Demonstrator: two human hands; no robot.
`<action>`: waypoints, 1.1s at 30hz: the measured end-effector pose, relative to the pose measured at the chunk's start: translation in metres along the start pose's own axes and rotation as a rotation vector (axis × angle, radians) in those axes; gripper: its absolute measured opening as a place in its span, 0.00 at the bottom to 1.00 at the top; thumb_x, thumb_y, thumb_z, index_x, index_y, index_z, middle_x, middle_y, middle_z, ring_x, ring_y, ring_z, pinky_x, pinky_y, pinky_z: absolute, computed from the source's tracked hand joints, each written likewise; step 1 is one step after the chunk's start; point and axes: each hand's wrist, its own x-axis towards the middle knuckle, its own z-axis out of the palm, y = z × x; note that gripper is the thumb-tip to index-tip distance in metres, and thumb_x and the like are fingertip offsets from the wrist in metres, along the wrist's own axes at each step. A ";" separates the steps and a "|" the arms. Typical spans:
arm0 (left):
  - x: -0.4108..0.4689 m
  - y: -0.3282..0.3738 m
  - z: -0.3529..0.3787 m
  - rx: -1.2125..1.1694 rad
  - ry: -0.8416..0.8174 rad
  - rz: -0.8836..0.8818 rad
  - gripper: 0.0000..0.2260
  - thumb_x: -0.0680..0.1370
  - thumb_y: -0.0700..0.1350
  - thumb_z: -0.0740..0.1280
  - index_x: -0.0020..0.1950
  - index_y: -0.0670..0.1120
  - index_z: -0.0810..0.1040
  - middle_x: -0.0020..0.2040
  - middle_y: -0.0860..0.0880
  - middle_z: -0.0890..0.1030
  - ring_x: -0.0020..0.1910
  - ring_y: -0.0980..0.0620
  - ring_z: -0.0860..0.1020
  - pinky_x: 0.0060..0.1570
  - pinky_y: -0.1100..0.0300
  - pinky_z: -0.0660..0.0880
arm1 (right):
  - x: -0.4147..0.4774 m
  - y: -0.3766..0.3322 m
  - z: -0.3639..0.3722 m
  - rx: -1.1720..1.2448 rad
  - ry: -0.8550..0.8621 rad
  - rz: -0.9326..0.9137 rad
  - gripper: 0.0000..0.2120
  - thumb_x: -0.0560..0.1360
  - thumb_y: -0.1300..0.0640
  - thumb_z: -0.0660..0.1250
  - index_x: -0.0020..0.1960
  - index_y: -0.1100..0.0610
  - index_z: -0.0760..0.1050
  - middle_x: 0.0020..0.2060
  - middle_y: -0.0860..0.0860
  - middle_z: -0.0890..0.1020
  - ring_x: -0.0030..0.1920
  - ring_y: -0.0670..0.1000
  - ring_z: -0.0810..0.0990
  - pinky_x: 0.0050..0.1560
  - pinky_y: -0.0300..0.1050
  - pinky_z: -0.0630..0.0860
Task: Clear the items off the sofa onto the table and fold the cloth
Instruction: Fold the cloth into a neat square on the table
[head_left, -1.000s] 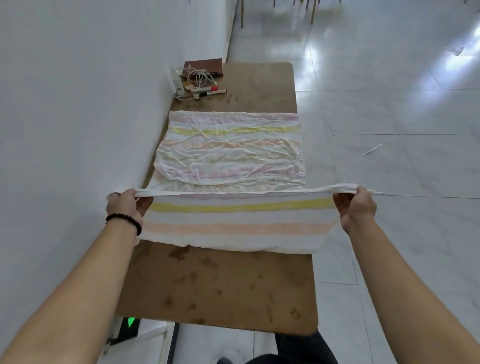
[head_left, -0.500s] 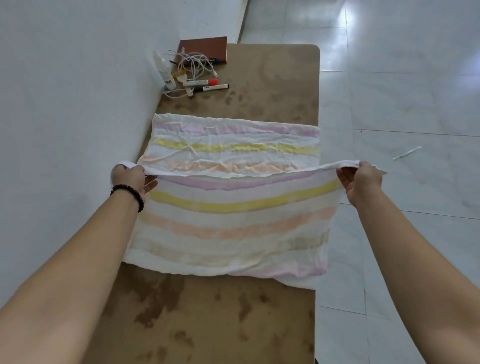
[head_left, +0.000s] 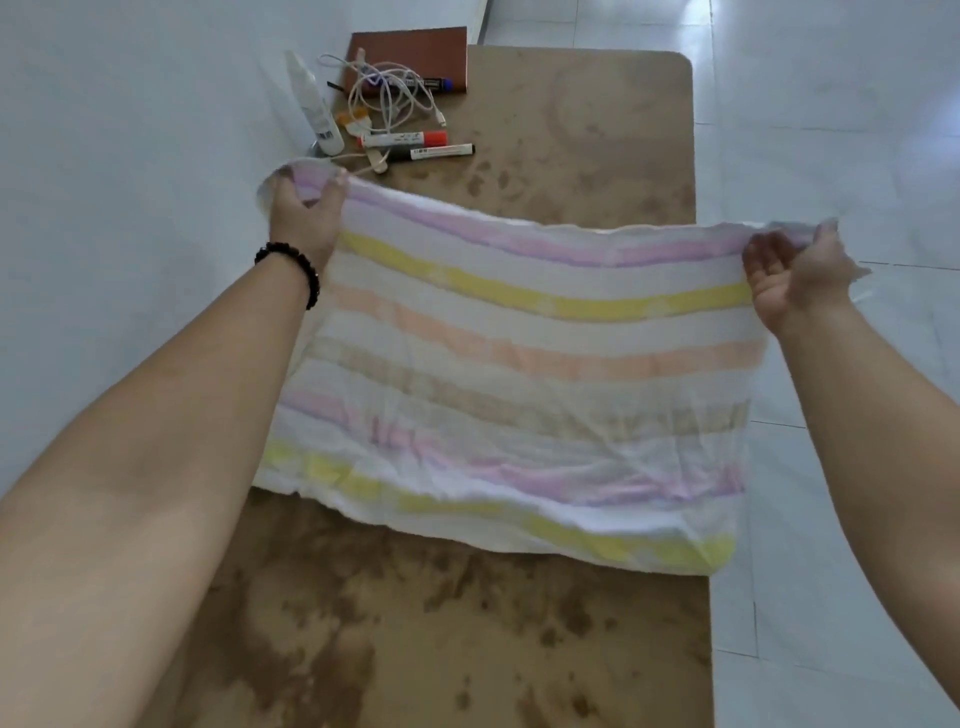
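Cloth (head_left: 519, 374): striped in pink, yellow, orange and beige, it spans the middle of the table (head_left: 597, 130) from its left side to its right edge. The near hem lies wrinkled on the table top. The far hem is raised above the table and pulled into a line between the two hands.
Left hand (head_left: 304, 213): above the table's left side, by the wall. Its fingers (head_left: 280, 189) are curled over the cloth's far left corner with the thumb closed against it, so the corner wraps round the fingertips.
Right hand (head_left: 795, 275): above the table's right edge, out over the floor. Its fingers (head_left: 769, 265) are curled and the far right corner is bunched between them and the thumb; a scrap of cloth sticks out past the hand.
Bracelet (head_left: 293, 262): dark beads on the left wrist.
Table's far left corner: a white bottle (head_left: 314, 111) against the wall, a coiled white cable (head_left: 395, 101), a red-capped marker (head_left: 402, 139), a black marker (head_left: 436, 152) and a brown notebook (head_left: 415, 52), all beyond the raised hem and apart from the cloth.
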 end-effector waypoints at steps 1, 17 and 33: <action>-0.004 -0.004 0.005 0.045 -0.058 -0.039 0.38 0.70 0.67 0.66 0.74 0.48 0.64 0.67 0.49 0.72 0.65 0.47 0.73 0.65 0.52 0.72 | -0.002 0.005 0.004 -0.070 -0.068 0.055 0.29 0.82 0.42 0.58 0.73 0.63 0.63 0.59 0.60 0.76 0.57 0.55 0.80 0.54 0.45 0.81; -0.062 -0.164 -0.071 1.114 -0.159 0.276 0.28 0.83 0.57 0.48 0.80 0.45 0.53 0.80 0.43 0.52 0.79 0.46 0.50 0.76 0.45 0.50 | -0.140 0.198 -0.044 -2.160 -0.624 -0.737 0.38 0.78 0.28 0.40 0.81 0.45 0.41 0.81 0.53 0.41 0.80 0.55 0.35 0.78 0.59 0.37; -0.186 -0.210 -0.138 0.403 0.367 -0.198 0.24 0.75 0.57 0.70 0.65 0.44 0.76 0.61 0.42 0.76 0.60 0.42 0.75 0.61 0.50 0.71 | -0.236 0.222 -0.068 -1.896 -0.798 -1.018 0.38 0.75 0.31 0.58 0.76 0.55 0.65 0.76 0.60 0.63 0.77 0.62 0.60 0.76 0.62 0.56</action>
